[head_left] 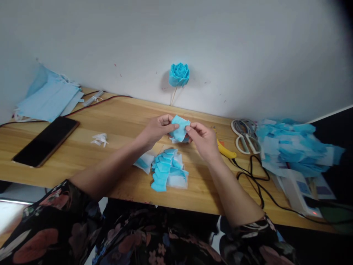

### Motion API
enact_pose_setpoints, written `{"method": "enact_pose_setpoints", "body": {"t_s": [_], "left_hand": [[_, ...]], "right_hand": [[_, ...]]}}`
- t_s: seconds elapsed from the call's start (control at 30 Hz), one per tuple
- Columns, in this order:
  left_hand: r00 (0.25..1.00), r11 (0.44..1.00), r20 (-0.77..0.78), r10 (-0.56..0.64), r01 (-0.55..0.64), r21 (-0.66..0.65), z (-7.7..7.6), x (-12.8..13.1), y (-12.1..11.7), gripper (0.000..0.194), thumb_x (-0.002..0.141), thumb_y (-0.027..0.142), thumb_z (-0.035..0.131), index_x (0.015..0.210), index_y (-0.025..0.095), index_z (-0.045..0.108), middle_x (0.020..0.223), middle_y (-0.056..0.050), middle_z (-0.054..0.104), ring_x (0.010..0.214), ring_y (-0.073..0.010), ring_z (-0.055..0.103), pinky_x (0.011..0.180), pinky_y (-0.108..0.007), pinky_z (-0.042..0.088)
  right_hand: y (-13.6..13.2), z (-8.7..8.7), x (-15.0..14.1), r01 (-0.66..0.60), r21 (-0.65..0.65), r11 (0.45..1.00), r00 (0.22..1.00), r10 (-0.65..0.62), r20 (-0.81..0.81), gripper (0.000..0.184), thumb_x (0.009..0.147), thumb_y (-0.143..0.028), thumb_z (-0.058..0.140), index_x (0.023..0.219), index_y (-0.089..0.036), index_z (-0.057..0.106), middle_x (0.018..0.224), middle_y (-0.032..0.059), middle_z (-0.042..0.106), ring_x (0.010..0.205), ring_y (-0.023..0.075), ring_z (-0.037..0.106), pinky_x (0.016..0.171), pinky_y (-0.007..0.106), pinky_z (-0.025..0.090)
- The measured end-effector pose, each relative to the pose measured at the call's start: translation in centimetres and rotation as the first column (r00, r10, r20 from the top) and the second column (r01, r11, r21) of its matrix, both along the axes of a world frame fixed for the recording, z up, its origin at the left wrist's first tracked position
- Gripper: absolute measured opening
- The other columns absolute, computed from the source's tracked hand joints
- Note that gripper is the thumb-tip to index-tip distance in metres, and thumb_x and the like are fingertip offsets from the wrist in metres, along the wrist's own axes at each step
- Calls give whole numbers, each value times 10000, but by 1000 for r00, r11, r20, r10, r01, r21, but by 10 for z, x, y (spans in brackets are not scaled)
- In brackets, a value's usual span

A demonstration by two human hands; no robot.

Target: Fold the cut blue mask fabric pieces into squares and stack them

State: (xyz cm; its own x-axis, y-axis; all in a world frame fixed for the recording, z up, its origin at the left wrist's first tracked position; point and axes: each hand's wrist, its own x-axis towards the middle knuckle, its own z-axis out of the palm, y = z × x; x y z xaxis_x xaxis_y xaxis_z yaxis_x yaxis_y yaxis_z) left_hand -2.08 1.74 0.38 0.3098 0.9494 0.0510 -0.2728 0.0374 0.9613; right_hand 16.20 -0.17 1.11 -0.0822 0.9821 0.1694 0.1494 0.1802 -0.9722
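Between my two hands, above the middle of the wooden table, is a small piece of light blue mask fabric (180, 129). My left hand (160, 129) pinches its left side between thumb and fingers. On its right edge my right hand (202, 136) has a similar pinch. Just below my hands lie folded blue fabric petals (162, 170), overlapping in a row on more blue and white pieces. A white and blue fabric piece (144, 162) lies left of them, partly behind my left forearm. Against the wall stands a blue fabric rose (179, 75) on a thin stick.
At left are a stack of face masks (51, 97), a phone (46, 141) and white scraps (99, 140). Right of my hand lie a yellow corded tool (226, 150), scissors (245, 141) and a heap of blue fabric (295, 145). A black cord (256, 180) runs to a power strip (299, 193).
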Motion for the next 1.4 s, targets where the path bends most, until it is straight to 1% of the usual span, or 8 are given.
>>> {"method": "enact_pose_setpoints", "body": {"t_s": [0.17, 0.37, 0.77, 0.93, 1.03, 1.13, 1.27, 1.4], "left_hand": [[999, 998, 16, 51, -51, -35, 2, 1, 0, 338, 749, 427, 802, 751, 152, 605, 678, 33, 599, 622, -77, 543, 629, -227, 462], [993, 993, 10, 115, -115, 0, 6, 1, -2, 338, 709, 434, 825, 754, 157, 635, 669, 34, 601, 607, -79, 517, 607, -223, 436], [982, 982, -24, 187, -186, 34, 10, 3, -3, 238, 725, 307, 805, 695, 159, 622, 634, 34, 600, 591, -78, 521, 583, -208, 439], [980, 979, -27, 196, -194, 68, 8, 4, -5, 218, 750, 298, 793, 711, 159, 628, 646, 32, 607, 610, -82, 541, 599, -207, 452], [977, 976, -24, 210, -208, 66, 7, 4, -4, 233, 762, 312, 792, 709, 161, 623, 639, 33, 597, 603, -82, 526, 582, -205, 435], [973, 972, -25, 228, -227, 56, 6, 3, -4, 250, 768, 332, 795, 712, 162, 621, 644, 29, 594, 606, -84, 518, 579, -207, 426], [972, 972, -27, 233, -232, 34, 6, 4, -3, 261, 787, 343, 790, 725, 164, 610, 670, 29, 600, 613, -84, 522, 594, -210, 433], [965, 964, -21, 263, -262, 42, 4, 3, 0, 193, 845, 299, 726, 755, 165, 620, 659, 32, 594, 610, -82, 524, 621, -214, 447]], "right_hand": [[0, 0, 1, 4, 25, 1000, 999, -6, 45, 229, 847, -410, 671, 747, -205, 697, 627, -27, 628, 559, 105, 539, 534, 236, 451], [-1, 1, 3, 29, 58, 998, 996, -33, 80, 255, 874, -417, 634, 735, -210, 688, 614, -29, 639, 536, 107, 534, 525, 241, 440], [-2, 0, -1, 124, 119, 985, 990, -131, 57, 253, 863, -367, 620, 666, -209, 633, 584, -38, 587, 542, 105, 499, 557, 249, 431], [0, -3, -1, 144, 28, 989, 988, -142, -63, 240, 854, -383, 640, 685, -212, 645, 588, -40, 570, 548, 101, 493, 530, 237, 404], [2, -2, 0, -9, -79, 997, 986, -5, -170, 281, 845, -468, 655, 730, -212, 666, 665, -17, 606, 611, 117, 544, 525, 238, 425], [3, -1, 2, -139, -126, 982, 976, 114, -187, 392, 844, -588, 644, 745, -211, 678, 729, 9, 632, 672, 137, 582, 543, 250, 457], [3, -2, 2, -81, -97, 992, 995, 75, -71, 375, 772, -563, 752, 695, -206, 667, 620, -25, 600, 561, 102, 497, 538, 244, 419], [4, -2, 3, 4, -84, 996, 997, -10, -70, 324, 745, -498, 781, 686, -201, 664, 563, -47, 577, 520, 86, 465, 521, 235, 386]]}}
